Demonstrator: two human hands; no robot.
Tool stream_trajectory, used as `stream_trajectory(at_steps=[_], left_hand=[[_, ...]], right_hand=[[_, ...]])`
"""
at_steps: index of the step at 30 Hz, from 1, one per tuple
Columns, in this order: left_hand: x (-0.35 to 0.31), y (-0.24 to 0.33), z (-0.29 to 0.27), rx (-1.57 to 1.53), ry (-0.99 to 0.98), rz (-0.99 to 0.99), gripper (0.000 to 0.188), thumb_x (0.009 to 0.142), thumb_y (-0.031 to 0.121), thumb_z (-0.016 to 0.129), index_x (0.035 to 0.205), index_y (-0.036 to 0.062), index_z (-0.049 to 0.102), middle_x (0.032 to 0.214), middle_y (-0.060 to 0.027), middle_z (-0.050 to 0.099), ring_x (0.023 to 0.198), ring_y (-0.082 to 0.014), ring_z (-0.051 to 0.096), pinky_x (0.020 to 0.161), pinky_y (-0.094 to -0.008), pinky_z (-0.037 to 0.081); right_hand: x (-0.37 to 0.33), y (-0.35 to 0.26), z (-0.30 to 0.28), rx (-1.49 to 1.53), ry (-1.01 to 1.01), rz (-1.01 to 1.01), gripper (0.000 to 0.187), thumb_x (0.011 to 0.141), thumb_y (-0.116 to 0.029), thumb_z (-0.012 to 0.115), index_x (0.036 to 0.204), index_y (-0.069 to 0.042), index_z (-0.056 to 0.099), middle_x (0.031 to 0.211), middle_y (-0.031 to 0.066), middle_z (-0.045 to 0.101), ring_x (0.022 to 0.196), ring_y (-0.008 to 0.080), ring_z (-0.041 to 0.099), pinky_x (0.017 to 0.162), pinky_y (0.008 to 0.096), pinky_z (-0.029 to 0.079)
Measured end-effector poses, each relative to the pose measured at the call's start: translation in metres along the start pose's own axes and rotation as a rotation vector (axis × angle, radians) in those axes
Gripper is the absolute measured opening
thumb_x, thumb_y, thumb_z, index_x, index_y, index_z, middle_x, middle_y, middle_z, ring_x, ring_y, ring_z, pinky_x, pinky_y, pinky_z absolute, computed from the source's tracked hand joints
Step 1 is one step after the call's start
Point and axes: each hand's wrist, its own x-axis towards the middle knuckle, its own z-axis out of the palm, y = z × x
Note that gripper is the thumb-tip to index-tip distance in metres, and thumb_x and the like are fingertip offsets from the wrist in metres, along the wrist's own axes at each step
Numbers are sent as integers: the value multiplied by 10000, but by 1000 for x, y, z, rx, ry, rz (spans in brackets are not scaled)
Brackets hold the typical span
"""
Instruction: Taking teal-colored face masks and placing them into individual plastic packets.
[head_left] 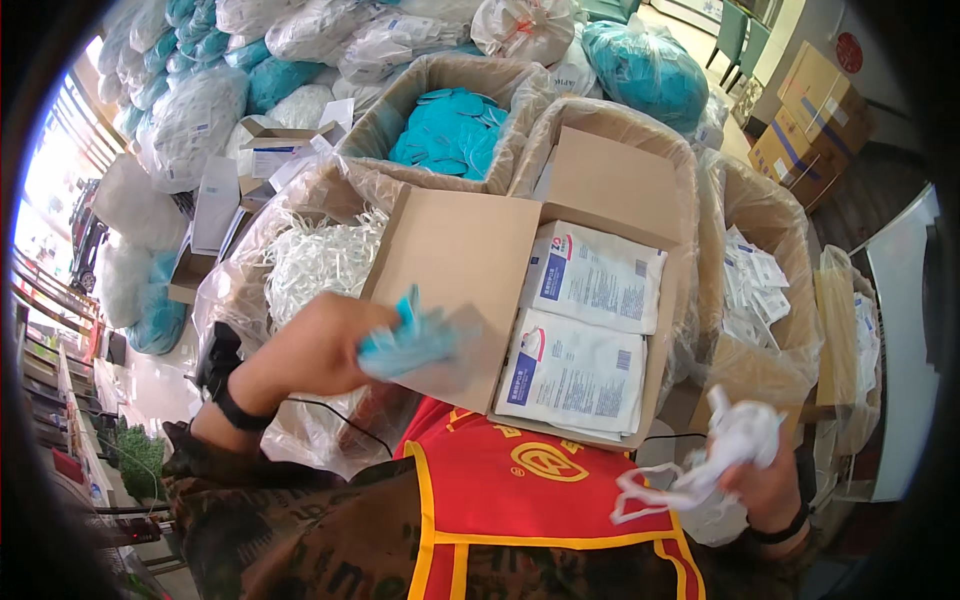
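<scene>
My left hand [332,345] is closed round a small stack of thin blue fabric pieces [410,348], blurred by motion. It hovers over the lifted flap of an open cardboard box [455,245]. Inside that box lie two stacks of flat white packets [572,372] with blue labels, one beyond the other. At the lower right, my right hand [762,485] grips a bunch of white straps [738,440], some hanging loose toward the red apron [540,495]. Motion blur hides the fingertips of both hands.
Behind stand a lined carton [365,135] of blue pieces [450,133] and a plastic-lined container of white strips [320,262]. Another lined carton [775,215] with small white packets is on the right. Filled bags [645,72] pile up at the back; brown cartons [815,125] stand far right.
</scene>
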Motion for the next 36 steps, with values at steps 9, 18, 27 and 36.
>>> stream_trajectory(at_steps=[9, 18, 27, 36], left_hand=[[132, -95, -26, -1027, 620, -206, 533, 820, 214, 755, 1236, -39, 538, 1083, -136, 661, 976, -194, 650, 867, -328, 524], [151, -133, -19, -626, 826, -324, 469, 870, 218, 697, 1220, -39, 520, 1029, -117, 637, 842, -159, 629, 721, -273, 509], [81, 45, 78, -322, 479, 144, 655, 818, 155, 725, 1374, 47, 397, 1319, -188, 489, 1119, -320, 576, 914, -375, 481], [65, 30, 91, -116, 522, 70, 632, 716, -13, 656, 1311, 71, 462, 1258, -182, 523, 1105, -402, 560, 885, -431, 494]], right_hand=[[52, 44, 21, 520, 78, 205, 591, 686, -182, 858, 1152, -17, 535, 891, 105, 648, 744, 185, 649, 639, 306, 533], [79, 47, 32, 457, 37, 44, 360, 821, -116, 723, 1132, 0, 582, 972, 76, 666, 842, 144, 645, 744, 278, 526], [141, 58, 104, 631, -302, 105, 418, 997, -289, 527, 1305, -17, 450, 1164, 52, 583, 1010, 131, 585, 854, 286, 485], [129, 64, 124, 167, -649, -55, 538, 927, -145, 641, 1376, 10, 389, 1263, 93, 495, 1169, 155, 481, 984, 322, 400]])
